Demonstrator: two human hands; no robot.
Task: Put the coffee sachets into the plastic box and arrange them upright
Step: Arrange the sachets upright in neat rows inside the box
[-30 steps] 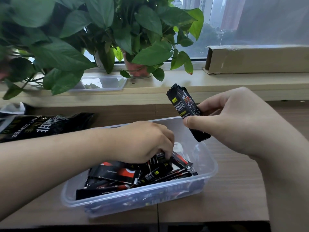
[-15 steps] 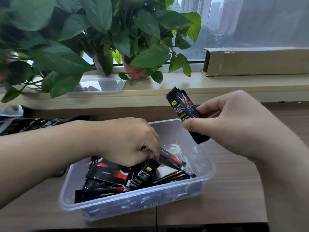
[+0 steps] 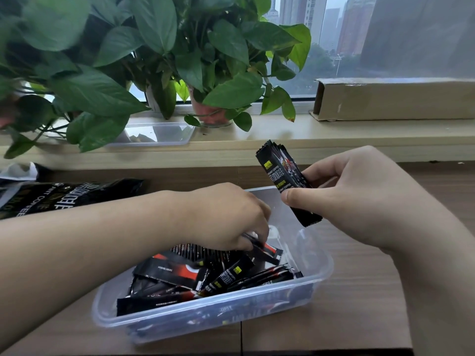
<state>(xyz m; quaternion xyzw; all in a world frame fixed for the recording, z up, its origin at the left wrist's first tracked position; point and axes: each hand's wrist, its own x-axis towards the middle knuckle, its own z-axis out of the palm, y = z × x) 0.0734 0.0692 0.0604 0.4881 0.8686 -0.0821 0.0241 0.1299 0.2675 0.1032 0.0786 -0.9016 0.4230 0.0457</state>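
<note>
The right hand point(image 3: 359, 201) is gripping a neat stack of sachets point(image 3: 285, 179) between thumb and fingers, holding it tilted above the far right corner of the plastic box point(image 3: 330, 265), probably to keep collected sachets aligned until they can be stood upright. The left hand point(image 3: 226, 217) is reaching into the box and pinching one sachet point(image 3: 267, 250) out of the loose pile of sachets point(image 3: 200, 281) lying flat there, likely to add it to the stack. Compared with half a second ago, the left hand is sitting slightly further right and the pinched sachet is lifting clear of the pile; the stack is hardly moving. The empty coffee bag point(image 3: 64, 196) is lying on the table point(image 3: 359, 304) to the left.
</note>
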